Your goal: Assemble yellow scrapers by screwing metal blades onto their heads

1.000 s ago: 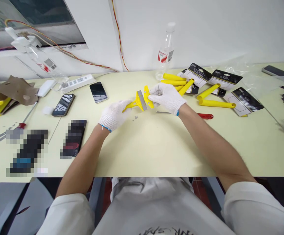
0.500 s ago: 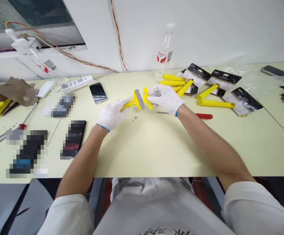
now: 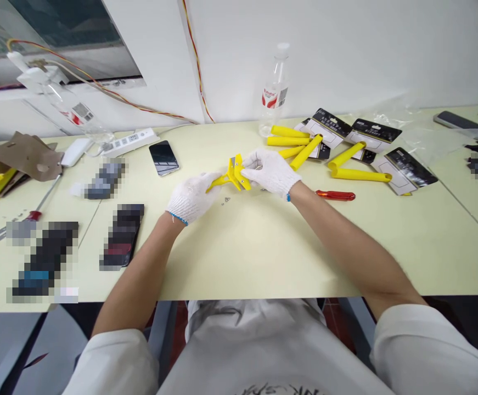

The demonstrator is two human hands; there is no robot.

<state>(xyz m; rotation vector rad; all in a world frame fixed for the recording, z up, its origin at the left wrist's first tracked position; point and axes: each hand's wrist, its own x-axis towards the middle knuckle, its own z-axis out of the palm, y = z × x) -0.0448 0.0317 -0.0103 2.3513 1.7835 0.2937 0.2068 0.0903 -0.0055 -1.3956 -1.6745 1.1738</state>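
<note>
In a white knitted glove, my left hand (image 3: 194, 197) is closed on the yellow handle of a scraper (image 3: 232, 174), which carries a metal blade at its head. My right hand (image 3: 272, 172), gloved too, pinches a yellow plastic cover plate (image 3: 242, 173) against the scraper's head. Much of the blade is hidden between the two yellow parts. On the table just below lie several tiny screws (image 3: 226, 201). A screwdriver with a red handle (image 3: 336, 195) rests beyond my right wrist, its shaft mostly covered by the hand.
Yellow tubes (image 3: 291, 141) and black-and-white packaging cards (image 3: 411, 167) lie at the back right, beside an upright plastic bottle (image 3: 274, 93). Phones, including one with a dark screen (image 3: 163, 158), a power strip (image 3: 129, 142) and another screwdriver (image 3: 34, 216) occupy the left side.
My right hand has moved left and brought the cover plate onto the scraper's head, over the blade. The left hand still holds the handle and has shifted slightly right.
</note>
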